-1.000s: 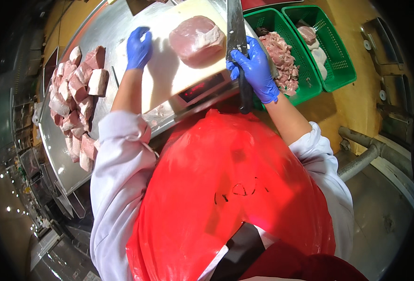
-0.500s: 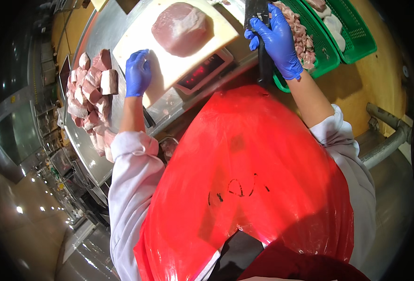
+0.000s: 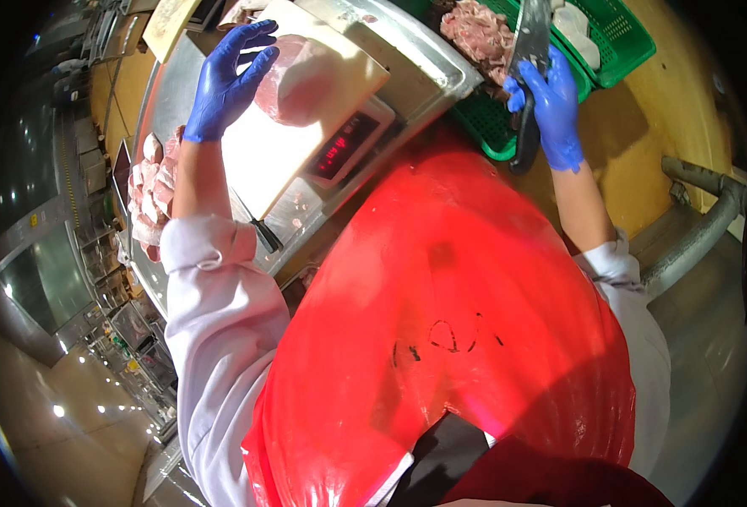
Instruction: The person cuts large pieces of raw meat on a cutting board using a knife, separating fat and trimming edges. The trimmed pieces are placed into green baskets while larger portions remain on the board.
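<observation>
My left hand point(image 3: 228, 83), in a blue glove, is open with its fingers apart. Its fingertips reach the upper left side of a large pink piece of raw meat point(image 3: 296, 83); I cannot tell whether they touch it. The meat rests on a white cutting board point(image 3: 259, 169). At the upper right, my right hand point(image 3: 552, 110), also gloved in blue, is closed on a broad-bladed knife point(image 3: 532, 35). Its black handle points down toward me and its blade points away, over the green baskets. The blade's end runs out of view.
Chunks of meat point(image 3: 149, 198) are piled left of the board, partly behind my left arm. A scale point(image 3: 348, 144) with red digits shows at the board's right edge. Two green baskets point(image 3: 485, 127) hold meat pieces. Another black handle point(image 3: 265, 237) lies by the board's near corner.
My left hand has moved up from the board's left edge to the meat, and its fingers have spread. My right hand, still gripping the knife, has shifted right and slightly nearer.
</observation>
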Tool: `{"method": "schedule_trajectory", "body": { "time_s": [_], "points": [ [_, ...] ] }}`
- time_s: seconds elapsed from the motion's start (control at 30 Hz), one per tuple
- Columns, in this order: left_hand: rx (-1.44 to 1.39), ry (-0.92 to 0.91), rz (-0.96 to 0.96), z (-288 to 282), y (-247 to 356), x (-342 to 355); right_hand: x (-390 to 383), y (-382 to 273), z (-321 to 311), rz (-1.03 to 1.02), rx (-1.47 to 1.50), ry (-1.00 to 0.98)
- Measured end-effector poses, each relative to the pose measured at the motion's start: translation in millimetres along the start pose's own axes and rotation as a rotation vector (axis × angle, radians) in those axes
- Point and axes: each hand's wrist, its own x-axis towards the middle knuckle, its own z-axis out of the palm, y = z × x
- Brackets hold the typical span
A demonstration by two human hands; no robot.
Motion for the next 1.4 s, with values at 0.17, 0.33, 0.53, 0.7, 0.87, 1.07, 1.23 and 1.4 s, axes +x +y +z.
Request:
{"method": "schedule_trajectory", "body": {
  "time_s": [0.17, 0.33, 0.53, 0.7, 0.87, 1.07, 1.23, 1.4],
  "points": [
    [0.090, 0.106, -0.346, -24.7, -101.1, -13.7, -12.0, -7.3, 5.3, 0.057, -0.029, -0.022],
    [-0.263, 0.289, -0.521, 15.2, -148.9, -40.0, -8.1, 3.4, 46.5, 0.142, 0.033, -0.206],
    [-0.400, 0.347, -0.572, 30.6, -126.4, -48.5, 14.9, 26.7, 150.6, 0.291, 0.158, -0.516],
    [-0.724, 0.274, -0.775, 35.4, -90.8, -67.9, 34.1, 46.6, 216.7, 0.273, 0.256, -0.547],
    [-0.988, 0.631, -0.706, 74.6, -78.4, -116.4, 95.8, 38.2, 212.0, 0.280, 0.261, -0.647],
    [-0.955, 0.601, -0.928, 52.5, -44.2, -124.5, 91.0, 23.2, 152.3, 0.166, 0.122, -0.521],
    [-1.485, 0.402, -0.785, 45.8, -42.3, -95.4, 54.2, 10.5, 100.1, 0.197, 0.065, -0.420],
    [-1.633, 0.441, -0.655, 61.1, -14.5, -38.5, 21.4, 5.3, 39.1, 0.223, 0.089, -0.233]
  ]
}}
